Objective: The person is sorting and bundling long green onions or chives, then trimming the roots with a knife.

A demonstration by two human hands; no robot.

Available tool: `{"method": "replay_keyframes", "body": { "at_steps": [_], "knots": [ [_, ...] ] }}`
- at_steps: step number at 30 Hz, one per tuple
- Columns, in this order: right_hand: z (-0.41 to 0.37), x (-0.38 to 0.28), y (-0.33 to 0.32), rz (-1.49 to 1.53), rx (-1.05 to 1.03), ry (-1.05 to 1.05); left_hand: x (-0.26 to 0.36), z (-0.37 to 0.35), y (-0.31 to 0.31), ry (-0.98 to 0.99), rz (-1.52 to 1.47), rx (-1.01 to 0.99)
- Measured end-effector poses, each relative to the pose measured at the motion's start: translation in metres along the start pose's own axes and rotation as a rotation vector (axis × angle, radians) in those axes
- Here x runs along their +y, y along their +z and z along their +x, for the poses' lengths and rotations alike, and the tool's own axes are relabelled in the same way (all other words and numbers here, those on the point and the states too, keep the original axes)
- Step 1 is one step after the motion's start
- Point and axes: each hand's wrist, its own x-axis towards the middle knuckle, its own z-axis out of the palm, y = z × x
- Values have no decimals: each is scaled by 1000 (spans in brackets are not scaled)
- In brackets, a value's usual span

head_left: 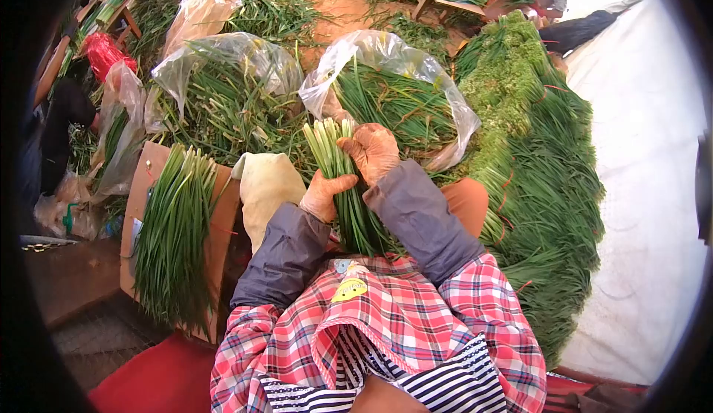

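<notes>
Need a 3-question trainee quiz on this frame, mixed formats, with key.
1. True or false: only the left hand grips the bundle of green stalks.
2. Multiple choice: the cardboard tray loaded with stalks lies A) to the left of the hands, B) to their right, C) between them.
3. Short answer: which hand holds the bundle farther from the body, the left one or the right hand?
Key: 1 false, both hands grip it; 2 A; 3 right.

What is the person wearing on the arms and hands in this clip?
Both forearms are in loose grey-purple oversleeves over a red-and-white plaid top. The left hand and right hand look gloved, the covering wrinkled; no markings show.
</notes>
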Motion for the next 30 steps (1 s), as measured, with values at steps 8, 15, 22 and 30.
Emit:
{"method": "replay_keyframes", "body": {
  "at_steps": [8,15,22,30],
  "knots": [
    [-9,51,-62,2021,218,829,41,-21,-9,198,-23,63],
    [-39,135,-110,112,-563,913,144,-44,-22,714,-146,-27],
    [34,-36,-58,840,-50,48,168,-38,10,786,-18,9],
    [21,35,44,-30,-887,187,305,-206,92,995,735,358]
  ]
}}
